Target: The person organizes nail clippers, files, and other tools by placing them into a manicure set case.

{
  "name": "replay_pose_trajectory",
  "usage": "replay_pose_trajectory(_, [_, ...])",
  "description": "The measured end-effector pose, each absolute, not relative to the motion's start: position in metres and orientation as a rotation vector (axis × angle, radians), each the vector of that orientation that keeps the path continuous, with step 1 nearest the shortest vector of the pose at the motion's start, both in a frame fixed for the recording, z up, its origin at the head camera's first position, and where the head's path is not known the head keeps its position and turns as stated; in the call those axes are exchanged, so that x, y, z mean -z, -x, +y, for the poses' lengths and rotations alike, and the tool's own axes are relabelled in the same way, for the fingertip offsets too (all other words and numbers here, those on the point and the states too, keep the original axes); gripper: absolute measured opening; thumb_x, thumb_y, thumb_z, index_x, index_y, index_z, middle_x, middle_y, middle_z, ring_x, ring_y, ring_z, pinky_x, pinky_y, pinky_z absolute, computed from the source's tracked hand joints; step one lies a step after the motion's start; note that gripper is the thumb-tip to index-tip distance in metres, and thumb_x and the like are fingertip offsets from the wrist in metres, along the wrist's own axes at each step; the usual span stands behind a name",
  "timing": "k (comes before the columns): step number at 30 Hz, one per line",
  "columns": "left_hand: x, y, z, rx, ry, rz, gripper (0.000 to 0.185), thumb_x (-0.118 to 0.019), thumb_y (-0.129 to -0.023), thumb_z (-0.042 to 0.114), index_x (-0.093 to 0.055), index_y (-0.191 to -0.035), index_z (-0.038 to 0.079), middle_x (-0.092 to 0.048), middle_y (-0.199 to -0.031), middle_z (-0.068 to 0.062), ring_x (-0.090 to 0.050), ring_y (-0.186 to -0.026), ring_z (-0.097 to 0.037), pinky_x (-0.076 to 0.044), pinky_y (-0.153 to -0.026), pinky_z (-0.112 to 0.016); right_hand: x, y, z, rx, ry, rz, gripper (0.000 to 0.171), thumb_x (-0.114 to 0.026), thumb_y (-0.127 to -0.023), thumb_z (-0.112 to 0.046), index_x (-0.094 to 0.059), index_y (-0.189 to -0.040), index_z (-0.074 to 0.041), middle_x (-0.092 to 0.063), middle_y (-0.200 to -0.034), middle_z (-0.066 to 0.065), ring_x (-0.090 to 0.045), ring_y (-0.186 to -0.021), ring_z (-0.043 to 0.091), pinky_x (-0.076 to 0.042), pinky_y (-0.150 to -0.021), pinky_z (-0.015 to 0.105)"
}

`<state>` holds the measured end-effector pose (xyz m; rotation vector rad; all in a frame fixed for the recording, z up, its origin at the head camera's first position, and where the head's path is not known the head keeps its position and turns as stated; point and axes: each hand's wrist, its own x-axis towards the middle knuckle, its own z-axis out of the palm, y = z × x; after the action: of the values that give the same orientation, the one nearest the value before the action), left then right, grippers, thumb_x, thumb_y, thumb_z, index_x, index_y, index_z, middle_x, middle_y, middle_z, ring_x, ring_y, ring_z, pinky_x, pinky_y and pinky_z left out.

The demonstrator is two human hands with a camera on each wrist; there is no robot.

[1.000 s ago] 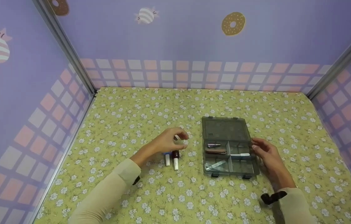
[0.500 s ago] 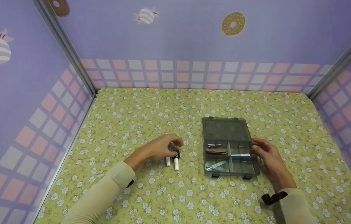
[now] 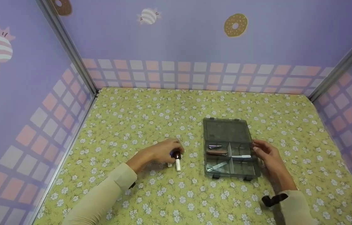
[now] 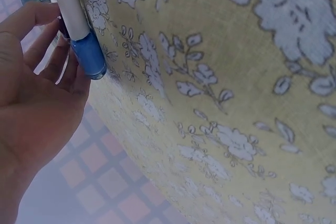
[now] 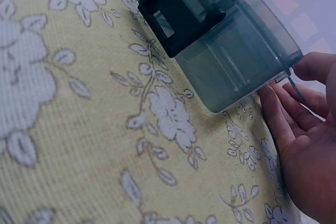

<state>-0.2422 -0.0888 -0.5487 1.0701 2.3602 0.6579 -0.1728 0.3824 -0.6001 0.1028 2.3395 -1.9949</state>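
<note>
Left hand (image 3: 160, 153) lowers onto blue polish bottle (image 4: 86, 51), fingers curling round | right hand (image 3: 268, 156) steadies organizer box (image 3: 229, 150), fingers relaxed | lift bottle upright, clear of dark bottle (image 3: 176, 155)

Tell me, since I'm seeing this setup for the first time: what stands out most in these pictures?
The open grey compartment box sits right of centre on the yellow flowered cloth, with small tools in its sections; the right hand touches its right edge. To its left, the left hand rests on two small white-capped nail polish bottles, one blue and one dark. Lilac walls with doughnut prints enclose it all.
</note>
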Motion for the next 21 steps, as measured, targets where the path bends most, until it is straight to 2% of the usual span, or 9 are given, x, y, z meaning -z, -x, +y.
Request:
replay_pose_trajectory(7, [0.556, 0.243, -0.082, -0.694, -1.061, 2.432, 0.022, -0.072, -0.102, 0.021, -0.073, -0.123, 0.016, -0.057, -0.125, -0.001, -0.052, -0.110, -0.020, -0.049, -0.090, -0.040, 0.600, 0.173, 0.382, 2.025, -0.140, 2.309, 0.055, -0.060, -0.111, -0.027, -0.046, -0.156, 0.001, -0.052, -0.149, 0.023, -0.063, -0.122, 0.020, -0.055, -0.096, 0.025])
replay_pose_trajectory(14, [0.564, 0.242, -0.075, -0.694, -1.095, 2.540, 0.025, -0.070, -0.103, 0.028, -0.071, -0.125, 0.017, -0.057, -0.121, 0.002, -0.052, -0.107, -0.017, -0.052, -0.087, -0.036, 0.603, 0.173, 0.382, 2.038, -0.143, 2.302, 0.054, -0.062, -0.110, -0.026, -0.047, -0.155, 0.001, -0.053, -0.147, 0.024, -0.063, -0.123, 0.022, -0.056, -0.097, 0.026])
replay_pose_trajectory(21, [0.554, 0.244, -0.065, -0.789, -1.166, 2.546, 0.025, -0.074, -0.102, 0.028, -0.073, -0.122, 0.013, -0.060, -0.115, -0.001, -0.058, -0.098, -0.014, -0.054, -0.082, -0.031, 0.602, 0.173, 0.381, 2.044, -0.160, 2.287, 0.056, -0.063, -0.109, -0.027, -0.047, -0.155, 0.002, -0.053, -0.147, 0.024, -0.064, -0.121, 0.022, -0.056, -0.097, 0.026])
